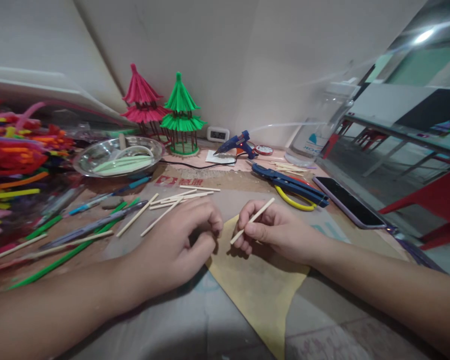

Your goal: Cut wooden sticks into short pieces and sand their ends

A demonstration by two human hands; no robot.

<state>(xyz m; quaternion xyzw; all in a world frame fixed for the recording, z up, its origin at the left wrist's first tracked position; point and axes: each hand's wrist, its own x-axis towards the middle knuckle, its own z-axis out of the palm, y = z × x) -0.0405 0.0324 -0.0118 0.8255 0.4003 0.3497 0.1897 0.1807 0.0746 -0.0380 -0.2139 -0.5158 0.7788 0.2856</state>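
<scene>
Head view, right hand (277, 232): closed on the pale stick (261, 212), thumb on the near side, fingers curled behind and beneath it.
Head view, left hand (183, 240): just to the left of that grip, fingers loosely bent in; nothing shows in them, and whether the fingertips hide something small I cannot tell.
Pale stick, place: in the right hand's grip, over the yellow sheet (262, 295); whether the low end touches the sheet is unclear.
Pale stick, long axis: slantwise through the grip; one end reaches out down and left, toward the left hand, the other up and right, away from the person.
Pale stick, handling: probably very light, straight and stiff, dry rather than slippery; thin enough to snap if bent hard.
Pale stick, where to hold: a thumb-and-finger pinch near the middle should balance it; nearer one end should leave more length free.
Yellow sheet, handling: looks thin and flat, likely to slide or crease if pushed.
Loose sticks (137, 215): beyond the grip to the left, past the left hand.
Blue tool (290, 184): beyond the grip, to its right.
</scene>
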